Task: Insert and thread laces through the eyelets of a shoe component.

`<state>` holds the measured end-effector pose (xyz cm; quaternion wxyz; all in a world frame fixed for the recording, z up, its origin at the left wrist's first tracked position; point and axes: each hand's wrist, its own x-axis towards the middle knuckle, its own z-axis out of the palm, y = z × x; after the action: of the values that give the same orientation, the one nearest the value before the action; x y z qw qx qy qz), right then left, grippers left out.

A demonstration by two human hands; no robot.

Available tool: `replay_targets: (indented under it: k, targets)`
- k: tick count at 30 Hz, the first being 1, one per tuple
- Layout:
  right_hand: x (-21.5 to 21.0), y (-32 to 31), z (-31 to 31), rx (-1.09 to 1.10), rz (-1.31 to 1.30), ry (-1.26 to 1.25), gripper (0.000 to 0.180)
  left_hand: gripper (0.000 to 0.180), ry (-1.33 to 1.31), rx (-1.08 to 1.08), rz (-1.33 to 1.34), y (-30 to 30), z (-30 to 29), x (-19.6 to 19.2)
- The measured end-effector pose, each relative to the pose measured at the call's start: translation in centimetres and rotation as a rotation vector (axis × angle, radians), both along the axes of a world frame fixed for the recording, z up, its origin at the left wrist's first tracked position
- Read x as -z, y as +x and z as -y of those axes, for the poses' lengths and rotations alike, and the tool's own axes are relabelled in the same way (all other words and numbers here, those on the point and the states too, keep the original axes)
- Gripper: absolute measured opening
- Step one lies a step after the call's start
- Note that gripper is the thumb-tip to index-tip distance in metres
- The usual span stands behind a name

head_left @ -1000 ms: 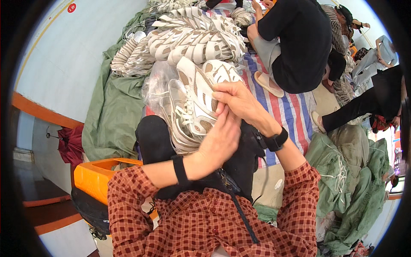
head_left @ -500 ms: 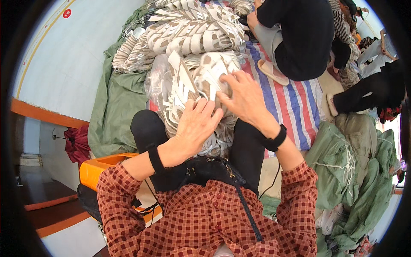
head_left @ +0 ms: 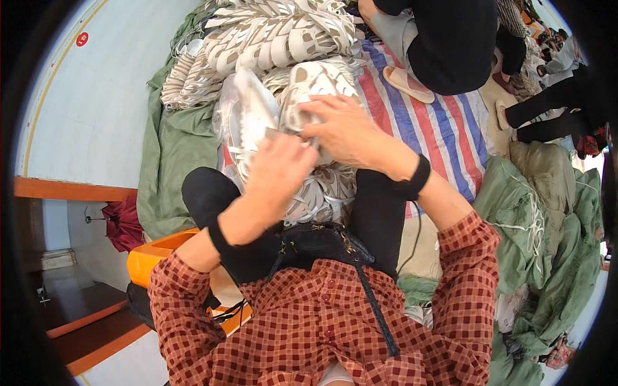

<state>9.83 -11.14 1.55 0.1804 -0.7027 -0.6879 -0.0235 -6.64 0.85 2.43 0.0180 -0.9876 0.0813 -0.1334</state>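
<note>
Head view: white shoe upper [head_left: 302, 87] pinched between left hand [head_left: 280, 170] and right hand [head_left: 344, 132].

Bright, even daylight with soft, faint shadows. Fisheye view bends straight edges toward a black rim. Hands look slightly motion-blurred.

The white shoe upper [head_left: 312, 83] is a flat, cut-out piece with pale grey strap openings, and it is tilted up on the heap in front of the person. Just beside it on the left stands a second white piece [head_left: 248, 119], wrapped in clear plastic film. Both rest on a pile of similar white uppers [head_left: 322, 190] that lies between the person's knees.
</note>
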Motion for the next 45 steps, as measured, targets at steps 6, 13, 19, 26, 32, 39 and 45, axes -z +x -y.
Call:
replay_targets:
  k: [6,13,19,26,32,39,45]
  targets:
    - [3.0,0.0,7.1,0.186,-0.14,0.052,0.021,0.029,0.121,-0.501,-0.224,-6.6,-6.5,6.1]
    - [3.1,-1.8,7.2,0.302,-0.492,0.17,0.038,0.045,-0.172,-0.333,-0.374,-2.8,-2.4,-0.3]
    - [4.0,-3.2,4.3,0.629,-0.165,-0.008,0.067,0.06,-0.478,-0.413,-0.186,2.8,-0.6,3.4]
    - [3.7,-1.6,4.4,0.714,-0.286,-0.229,0.065,0.053,-0.53,-0.428,-0.237,1.3,-2.0,6.2]
    - [6.5,-3.8,7.5,0.521,-0.08,0.003,0.072,0.053,-0.455,-0.369,-0.168,-1.2,-1.2,2.9]
    - [6.6,-3.9,6.2,0.534,-0.254,-0.098,0.075,0.051,-0.755,-0.057,0.059,3.7,-6.5,2.8]
    - [7.2,-3.9,6.1,0.544,-0.244,-0.021,0.076,0.033,-0.926,-0.257,-0.366,5.7,-6.7,3.8]
